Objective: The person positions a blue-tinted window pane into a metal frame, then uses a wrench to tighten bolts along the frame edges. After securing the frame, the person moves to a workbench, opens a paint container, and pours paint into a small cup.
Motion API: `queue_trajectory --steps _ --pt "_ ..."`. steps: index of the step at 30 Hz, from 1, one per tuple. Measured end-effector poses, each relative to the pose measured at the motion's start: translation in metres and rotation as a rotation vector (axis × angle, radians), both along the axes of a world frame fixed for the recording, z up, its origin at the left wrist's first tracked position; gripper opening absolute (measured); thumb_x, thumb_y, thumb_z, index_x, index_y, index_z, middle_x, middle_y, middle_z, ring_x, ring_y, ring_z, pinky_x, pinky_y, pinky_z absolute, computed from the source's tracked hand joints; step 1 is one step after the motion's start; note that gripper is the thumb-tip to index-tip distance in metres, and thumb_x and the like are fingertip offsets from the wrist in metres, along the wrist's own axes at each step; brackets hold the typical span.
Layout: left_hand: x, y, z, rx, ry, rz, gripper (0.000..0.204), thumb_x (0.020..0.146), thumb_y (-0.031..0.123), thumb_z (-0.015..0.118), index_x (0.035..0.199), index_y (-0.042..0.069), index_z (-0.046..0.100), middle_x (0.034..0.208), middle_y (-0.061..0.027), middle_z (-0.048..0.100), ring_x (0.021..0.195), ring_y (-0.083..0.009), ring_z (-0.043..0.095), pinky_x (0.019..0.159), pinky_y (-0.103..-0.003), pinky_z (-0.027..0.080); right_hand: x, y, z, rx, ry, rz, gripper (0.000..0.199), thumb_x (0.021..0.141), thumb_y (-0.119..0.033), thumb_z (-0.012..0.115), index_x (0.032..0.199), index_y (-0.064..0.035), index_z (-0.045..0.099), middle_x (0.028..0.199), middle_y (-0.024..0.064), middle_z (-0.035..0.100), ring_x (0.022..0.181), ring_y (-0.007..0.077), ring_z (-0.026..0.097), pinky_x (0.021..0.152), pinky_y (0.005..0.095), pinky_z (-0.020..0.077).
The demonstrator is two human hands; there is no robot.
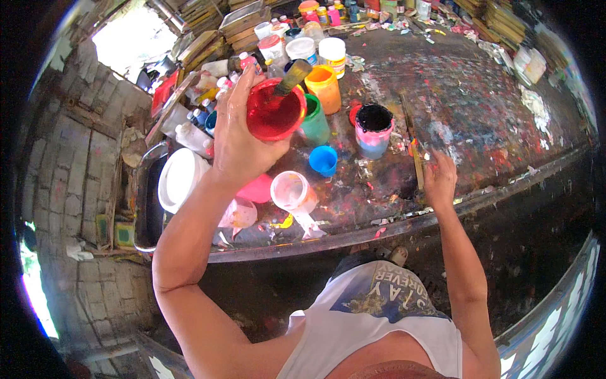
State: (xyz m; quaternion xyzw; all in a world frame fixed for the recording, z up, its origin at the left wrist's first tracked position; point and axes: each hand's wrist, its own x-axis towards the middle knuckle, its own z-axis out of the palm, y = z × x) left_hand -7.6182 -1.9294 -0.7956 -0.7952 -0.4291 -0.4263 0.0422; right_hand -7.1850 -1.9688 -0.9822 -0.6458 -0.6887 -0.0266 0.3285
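My left hand (pixel 235 142) is wrapped round a red cup (pixel 275 134), raised above the table's left part and tilted so its inside shows. Red paint coats the inside, and a flat, dirty yellowish tool (pixel 293 77), perhaps a spatula or brush handle, stands in it. Over the right part of the table, my right hand (pixel 440 177) has its fingers apart beside a long thin wooden stick (pixel 413 142); whether they touch it is unclear. Left of the stick sits a pink-and-blue container (pixel 374 140) with black paint at its top.
Near the left hand stand an orange paint jar (pixel 323 90), a green jar (pixel 314 120), a small blue cup (pixel 323 161), a pinkish-white container (pixel 293 191) and a white tub (pixel 182 180). Several bottles crowd the far left of the paint-stained table (pixel 480 114). A crumpled rag (pixel 535 108) lies right.
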Motion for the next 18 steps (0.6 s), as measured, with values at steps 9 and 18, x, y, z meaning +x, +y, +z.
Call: queue_trajectory --steps 9,18 --pt "0.152 0.031 0.025 0.133 -0.009 -0.431 0.126 0.067 0.007 0.097 0.171 0.002 0.026 0.138 -0.0182 0.067 0.128 -0.0345 0.065 0.115 -0.048 0.048 -0.01 -0.001 0.221 0.459 0.371 0.506 0.074 0.08 -0.021 0.096 0.145 -0.0014 0.067 0.11 0.011 0.071 0.091 0.0176 0.064 0.078 0.032 0.0542" --pt "0.395 0.055 -0.044 -0.121 -0.271 -0.528 0.13 0.066 0.008 0.098 0.171 0.001 0.023 0.133 -0.0166 0.067 0.127 -0.0346 0.062 0.113 -0.047 0.049 0.143 -0.006 0.229 0.281 0.142 0.355 0.032 0.08 -0.006 0.091 0.109 -0.0049 0.079 0.093 0.0096 0.07 0.084 0.0248 0.068 0.071 0.0369 0.0566"
